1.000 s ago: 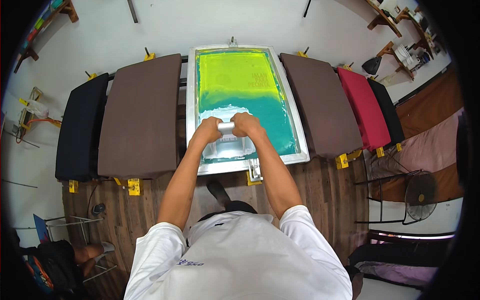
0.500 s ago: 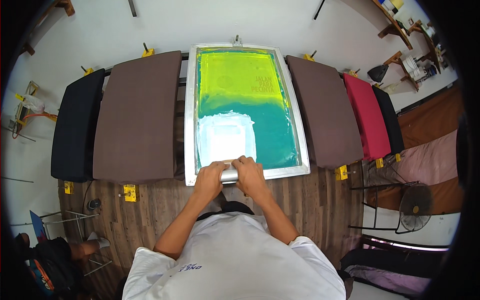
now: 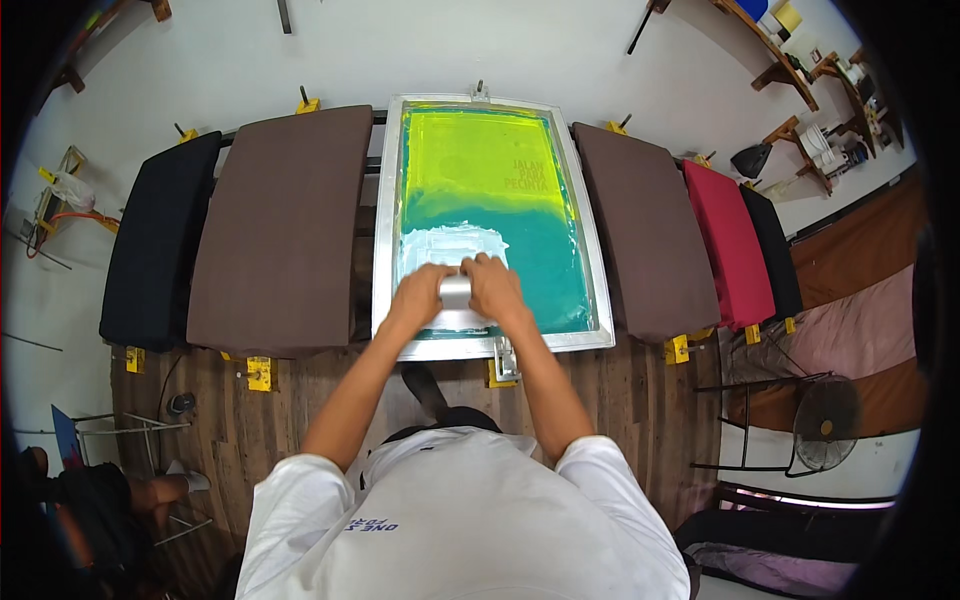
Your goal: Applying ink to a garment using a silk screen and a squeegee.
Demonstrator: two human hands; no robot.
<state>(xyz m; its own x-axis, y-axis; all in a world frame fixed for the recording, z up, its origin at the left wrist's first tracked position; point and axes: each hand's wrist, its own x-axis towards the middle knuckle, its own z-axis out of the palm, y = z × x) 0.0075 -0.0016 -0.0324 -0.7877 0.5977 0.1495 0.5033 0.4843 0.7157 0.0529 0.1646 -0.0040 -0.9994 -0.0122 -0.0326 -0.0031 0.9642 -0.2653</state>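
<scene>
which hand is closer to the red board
Right. The right hand, at the right end of the silver squeegee, lies left of the red board; the left hand, at its left end, lies farther left.

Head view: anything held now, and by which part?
Yes, a silver squeegee, by its handle: left hand around the left end, right hand around the right, with the middle showing between them.

"What's over on your right?"
"You have a round fan (image 3: 827,424) near brown and pink cloth (image 3: 850,325), with wooden shelves (image 3: 776,76) higher up on the white wall (image 3: 440,50)."
"And your left?"
"Another person's leg (image 3: 157,495) shows near a metal stand (image 3: 150,428); a plastic bag (image 3: 72,191) is farther up."
</scene>
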